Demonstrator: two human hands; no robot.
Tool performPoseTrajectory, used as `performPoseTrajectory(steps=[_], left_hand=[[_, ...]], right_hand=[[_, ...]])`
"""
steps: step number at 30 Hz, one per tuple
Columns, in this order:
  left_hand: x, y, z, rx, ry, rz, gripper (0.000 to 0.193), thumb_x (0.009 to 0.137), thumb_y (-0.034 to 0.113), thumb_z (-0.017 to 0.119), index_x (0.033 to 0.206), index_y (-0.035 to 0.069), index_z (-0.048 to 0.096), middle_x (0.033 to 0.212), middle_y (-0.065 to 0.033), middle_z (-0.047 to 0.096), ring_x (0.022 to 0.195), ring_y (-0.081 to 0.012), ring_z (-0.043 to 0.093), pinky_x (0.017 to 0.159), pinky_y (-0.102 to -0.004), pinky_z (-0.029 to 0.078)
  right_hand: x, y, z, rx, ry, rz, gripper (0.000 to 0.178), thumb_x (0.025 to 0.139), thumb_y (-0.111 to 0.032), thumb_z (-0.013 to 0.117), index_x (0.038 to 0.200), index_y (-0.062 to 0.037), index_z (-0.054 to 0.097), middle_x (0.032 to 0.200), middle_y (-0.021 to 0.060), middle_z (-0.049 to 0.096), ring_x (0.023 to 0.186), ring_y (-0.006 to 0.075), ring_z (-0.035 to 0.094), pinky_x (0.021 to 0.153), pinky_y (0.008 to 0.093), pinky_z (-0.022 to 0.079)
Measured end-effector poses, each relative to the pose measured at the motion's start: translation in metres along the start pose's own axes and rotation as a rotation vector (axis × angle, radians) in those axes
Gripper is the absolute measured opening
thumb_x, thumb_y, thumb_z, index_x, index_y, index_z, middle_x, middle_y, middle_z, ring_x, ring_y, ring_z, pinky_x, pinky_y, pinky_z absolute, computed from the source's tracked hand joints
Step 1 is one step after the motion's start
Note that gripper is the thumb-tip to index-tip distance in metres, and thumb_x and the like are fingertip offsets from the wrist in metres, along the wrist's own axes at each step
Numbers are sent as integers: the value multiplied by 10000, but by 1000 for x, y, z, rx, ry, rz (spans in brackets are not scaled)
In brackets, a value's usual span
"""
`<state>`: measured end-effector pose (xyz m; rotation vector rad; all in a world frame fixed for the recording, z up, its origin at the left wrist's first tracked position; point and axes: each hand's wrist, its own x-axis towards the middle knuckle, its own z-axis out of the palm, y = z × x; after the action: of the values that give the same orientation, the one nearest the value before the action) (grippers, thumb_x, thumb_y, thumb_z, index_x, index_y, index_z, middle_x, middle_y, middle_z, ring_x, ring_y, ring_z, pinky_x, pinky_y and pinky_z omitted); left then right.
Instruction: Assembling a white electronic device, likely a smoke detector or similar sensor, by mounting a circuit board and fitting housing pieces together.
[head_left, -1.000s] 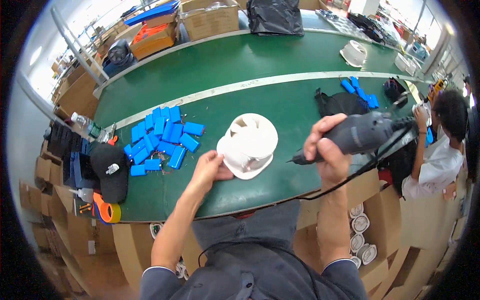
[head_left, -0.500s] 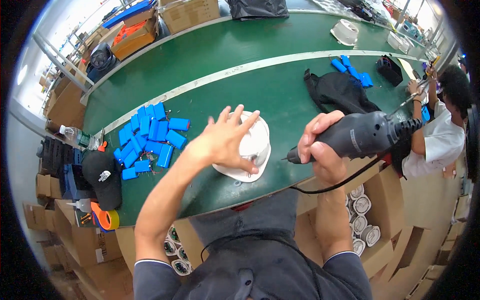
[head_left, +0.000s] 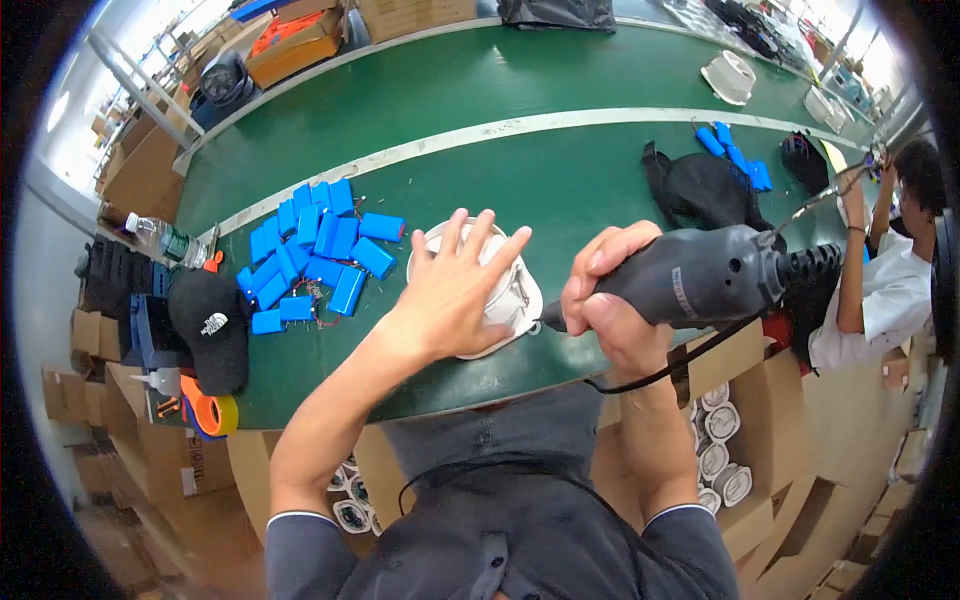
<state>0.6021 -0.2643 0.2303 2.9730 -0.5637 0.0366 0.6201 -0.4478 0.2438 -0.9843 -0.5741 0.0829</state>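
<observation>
A white plastic housing (head_left: 515,300) with a rounded, flanged rim lies on the green workbench in front of me. Across its top rests my left hand (head_left: 450,290), fingers spread wide and thumb along the housing's near side. My right hand (head_left: 625,325) is wrapped round a black corded electric screwdriver (head_left: 700,275), held nearly level. The screwdriver's nose points left at the right edge of the housing. Whether its tip touches the housing I cannot tell.
Left of the housing lie many blue battery packs (head_left: 325,235). A black cap (head_left: 208,330), a bottle (head_left: 170,240) and orange tape (head_left: 212,410) line the left edge. A black bag (head_left: 705,190) lies at right, near a co-worker (head_left: 880,280). Below stands a carton (head_left: 775,420) of white round parts.
The screwdriver's tip has come from a gap on the right up to the housing's edge. My left hand stays spread on the housing. The whole view has shifted slightly.
</observation>
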Motion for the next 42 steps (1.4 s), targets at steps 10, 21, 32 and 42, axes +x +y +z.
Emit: performPoseTrajectory(steps=[10, 21, 32, 42], left_hand=[[23, 13, -1, 2, 29, 151, 941, 552, 399, 745, 1332, 72, 333, 1262, -165, 419, 1171, -371, 377, 888, -511, 352], [15, 14, 7, -86, 28, 118, 894, 599, 399, 724, 1361, 158, 323, 1394, -154, 300, 1266, -419, 259, 997, -600, 226], [15, 16, 10, -94, 45, 142, 867, 611, 381, 714, 1353, 144, 334, 1377, -153, 318, 1250, -410, 273, 970, -625, 230], [18, 26, 13, -78, 102, 187, 813, 613, 386, 709, 1314, 124, 393, 1348, -152, 358, 1220, -396, 317, 936, -619, 259]], right_hand=[[8, -6, -11, -19, 96, -75, 294, 705, 29, 612, 942, -28, 449, 735, 104, 529, 570, 124, 517, 506, 238, 462], [-9, -13, -26, -114, 99, -8, 338, 694, -4, 667, 949, -47, 450, 788, 68, 535, 666, 107, 521, 618, 243, 461], [-3, 0, -26, -125, 82, 29, 260, 716, 1, 646, 917, -42, 486, 831, 29, 526, 722, 84, 519, 655, 240, 459], [-5, 3, -19, -240, 83, -19, 223, 710, 18, 568, 877, -25, 428, 680, 110, 507, 463, 129, 487, 420, 251, 427]])
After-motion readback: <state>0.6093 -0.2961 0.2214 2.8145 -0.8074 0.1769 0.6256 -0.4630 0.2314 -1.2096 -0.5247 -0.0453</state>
